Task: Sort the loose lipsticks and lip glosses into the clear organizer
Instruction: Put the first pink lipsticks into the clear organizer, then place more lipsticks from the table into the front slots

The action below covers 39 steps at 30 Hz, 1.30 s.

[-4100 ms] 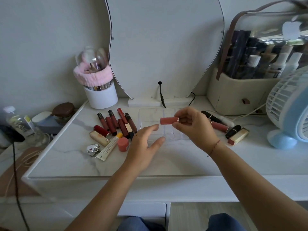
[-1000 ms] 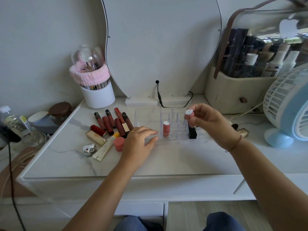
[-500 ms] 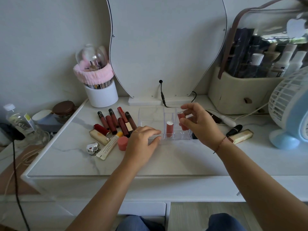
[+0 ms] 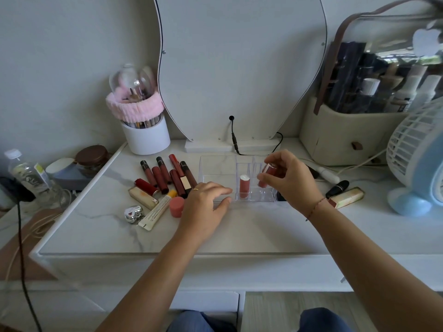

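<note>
A clear organizer [image 4: 217,167] stands mid-table before the mirror. One pink lipstick [image 4: 244,186] stands upright in a front slot. My right hand [image 4: 291,179] pinches a red lipstick [image 4: 268,174], tilted, over the slots just right of it. My left hand [image 4: 207,208] rests flat against the organizer's front left edge, fingers spread. Several dark red lip glosses [image 4: 165,174] lie loose to the left, with a beige lipstick [image 4: 142,198], a white tube [image 4: 159,209] and a pink cap [image 4: 177,206]. To the right lie a black lipstick [image 4: 337,188] and a gold-cased one [image 4: 347,197].
A white brush cup [image 4: 146,137] with a pink band stands back left, a mirror [image 4: 239,68] behind the organizer, a beige cosmetics bag [image 4: 345,137] back right, a blue fan [image 4: 417,164] far right. A silver heart compact [image 4: 133,213] lies front left. A black cable [image 4: 236,142] trails from the mirror.
Since four seconds ago one pink lipstick went upright into the organizer. My right hand picked up a second red one and has lowered it toward the slots; my left hand settled on the organizer's front edge.
</note>
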### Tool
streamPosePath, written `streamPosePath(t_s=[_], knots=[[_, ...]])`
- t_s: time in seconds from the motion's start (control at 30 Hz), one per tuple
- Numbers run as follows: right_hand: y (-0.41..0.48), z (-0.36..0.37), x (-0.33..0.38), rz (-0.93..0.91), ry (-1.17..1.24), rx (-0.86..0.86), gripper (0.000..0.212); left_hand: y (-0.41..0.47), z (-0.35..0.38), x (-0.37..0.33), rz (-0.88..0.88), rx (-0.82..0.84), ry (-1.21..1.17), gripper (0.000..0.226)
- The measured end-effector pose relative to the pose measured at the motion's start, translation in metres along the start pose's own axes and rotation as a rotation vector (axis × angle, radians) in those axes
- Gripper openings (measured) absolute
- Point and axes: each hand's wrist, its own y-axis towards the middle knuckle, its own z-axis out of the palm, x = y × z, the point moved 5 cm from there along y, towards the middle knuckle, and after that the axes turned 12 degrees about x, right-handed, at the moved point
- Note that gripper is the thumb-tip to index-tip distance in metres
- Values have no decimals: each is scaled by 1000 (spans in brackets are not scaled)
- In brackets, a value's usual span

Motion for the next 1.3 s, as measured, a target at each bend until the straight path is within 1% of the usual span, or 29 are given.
streamPosePath(t_s=[0.1, 0.17, 0.3, 0.47, 0.7, 0.73, 0.8, 0.87, 0.9, 1.0, 1.17, 1.23, 1.3], knots=[[0, 1, 3, -28, -26, 7, 24, 1, 0, 0, 2, 1, 2, 18], [0, 4, 5, -47, -86, 18, 24, 0, 0, 1, 1, 1, 4, 18], [0, 8, 0, -6, -203, 33, 27, 0, 0, 1, -3, 1, 2, 18], [1, 10, -3, -10, -243, 29, 23, 0, 0, 2, -2, 3, 1, 18], [0, 9, -5, -54, -295, 49, 29, 0, 1, 2, -7, 2, -8, 18], [0, 3, -6, -64, -255, 28, 27, 0, 1, 2, -6, 1, -9, 18], [-1, -19, -14, -46, -173, -69, 25, 0, 1, 2, -1, -1, -12, 17], [-3, -44, -30, 18, -171, -148, 26, 0, 1, 2, 3, -1, -17, 17], [-4, -53, -39, 59, -185, -152, 28, 1, 2, 3, 5, -2, -18, 16], [-5, -59, -60, 158, -226, -50, 32, 2, 3, 5, 5, -4, -14, 16], [-1, -53, -67, 136, -346, 121, 24, 1, 3, 5, -1, -1, -18, 16], [3, -52, -68, 131, -379, 137, 20, 1, 2, 4, -2, -1, -18, 16], [5, -51, -69, 143, -384, 114, 20, 1, 2, 3, -4, 0, -19, 16]])
